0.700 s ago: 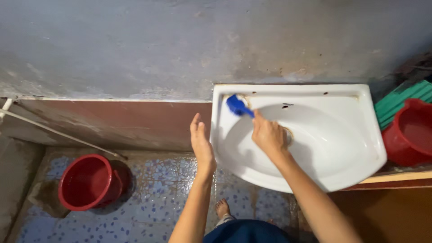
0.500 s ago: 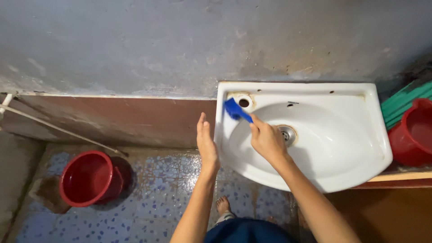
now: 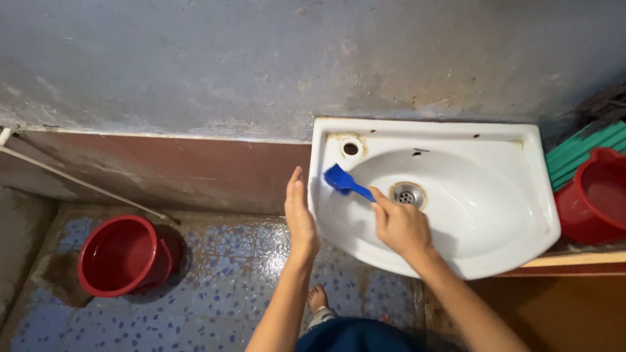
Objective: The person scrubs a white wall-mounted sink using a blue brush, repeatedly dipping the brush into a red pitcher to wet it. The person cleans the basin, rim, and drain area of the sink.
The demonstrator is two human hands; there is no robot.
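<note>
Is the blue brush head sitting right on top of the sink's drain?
No, the blue brush in the right hand rests on the left inner slope of the white sink, apart from the drain.

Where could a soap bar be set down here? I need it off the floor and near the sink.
The sink has bare rim along the back, between the tap hole and the right corner, and a bare right basin slope beyond the drain. The left side is crowded: the right hand holds the blue brush there, and the left hand is flat against the outer edge.
</note>
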